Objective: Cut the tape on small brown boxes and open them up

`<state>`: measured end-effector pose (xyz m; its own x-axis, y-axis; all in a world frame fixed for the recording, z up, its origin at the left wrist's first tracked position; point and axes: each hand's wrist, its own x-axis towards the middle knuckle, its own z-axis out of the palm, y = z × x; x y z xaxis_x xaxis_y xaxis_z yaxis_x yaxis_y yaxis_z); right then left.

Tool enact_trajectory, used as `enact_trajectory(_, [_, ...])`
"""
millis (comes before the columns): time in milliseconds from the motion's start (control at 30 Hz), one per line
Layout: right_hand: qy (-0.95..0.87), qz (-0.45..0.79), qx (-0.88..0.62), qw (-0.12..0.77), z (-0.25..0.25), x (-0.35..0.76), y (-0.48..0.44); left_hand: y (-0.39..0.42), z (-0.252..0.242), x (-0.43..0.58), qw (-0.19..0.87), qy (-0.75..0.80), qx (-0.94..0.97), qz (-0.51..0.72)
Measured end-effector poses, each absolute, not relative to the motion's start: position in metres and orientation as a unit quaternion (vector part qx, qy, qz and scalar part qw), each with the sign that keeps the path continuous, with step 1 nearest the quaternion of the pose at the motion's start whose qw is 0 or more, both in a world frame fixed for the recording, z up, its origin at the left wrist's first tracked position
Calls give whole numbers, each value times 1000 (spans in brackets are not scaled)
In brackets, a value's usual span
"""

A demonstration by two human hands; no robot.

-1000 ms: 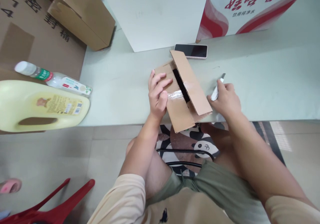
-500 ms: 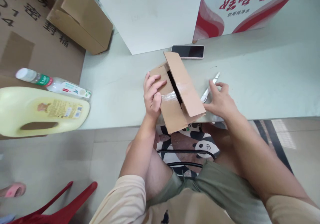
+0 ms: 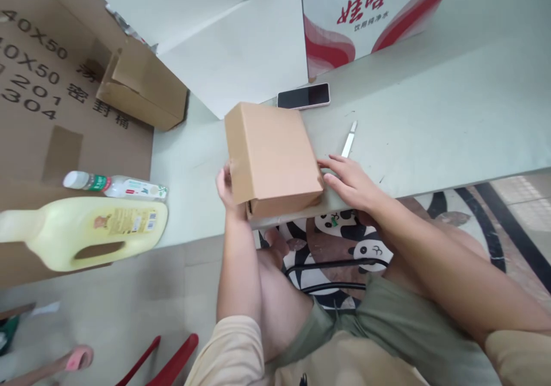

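A small brown cardboard box [image 3: 279, 153] stands at the table's front edge, with a flap jutting out on its left side. My left hand [image 3: 226, 186] grips the box at that left side; the flap hides part of its fingers. Close against the box's right side is my right hand [image 3: 348, 182], fingers stretched out and holding nothing. Just beyond the right fingers, a white craft knife [image 3: 349, 139] lies on the table, its blade end pointing away from me.
A phone [image 3: 303, 96] lies behind the box, before a white box [image 3: 245, 58] and a red-and-white carton [image 3: 365, 24]. To the left are another cardboard box [image 3: 148, 87], a clear bottle [image 3: 129, 187] and a yellow jug [image 3: 94, 225]. A red chair [image 3: 176, 363] stands below left.
The cardboard box has turned so its opening no longer faces me and now rests on the table. My right hand has moved from the craft knife to the box's side. The view has shifted.
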<state>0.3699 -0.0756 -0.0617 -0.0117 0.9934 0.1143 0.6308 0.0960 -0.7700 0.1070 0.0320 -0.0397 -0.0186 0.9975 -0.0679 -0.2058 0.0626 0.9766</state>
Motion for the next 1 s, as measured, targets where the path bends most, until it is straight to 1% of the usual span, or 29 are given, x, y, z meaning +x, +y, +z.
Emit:
enact_trajectory(100, [-651,267,-614,358,-61,373,-76,29,-36,109,586,471,391,531])
enact_trajectory(233, [-657,270,-595,376,-59,374,-75,32,-42,111,588,447,470,482])
enact_trajectory(300, [-662,274,-586,379,-59,375,-75,34,-47,113,586,468,485,450])
enact_trajectory(400, [-661,276,-591,372,-61,376,-74,34,-50,117,594,495,471,424])
enact_trajectory(567, [-628,264,-639,357,-69,376,-76,29,-45,122,636,450,479,405])
enact_trajectory(733, [-606,301,-653,340,-67,376,-79,27,-40,123,640,456,475,396])
enact_trajectory(867, [-569,312,-652,393,-61,376,-80,27,-40,123,634,457,475,404])
enact_trajectory(1000, [-505,375,-622,466,-56,376,-79,28,-41,123,640,463,456,409])
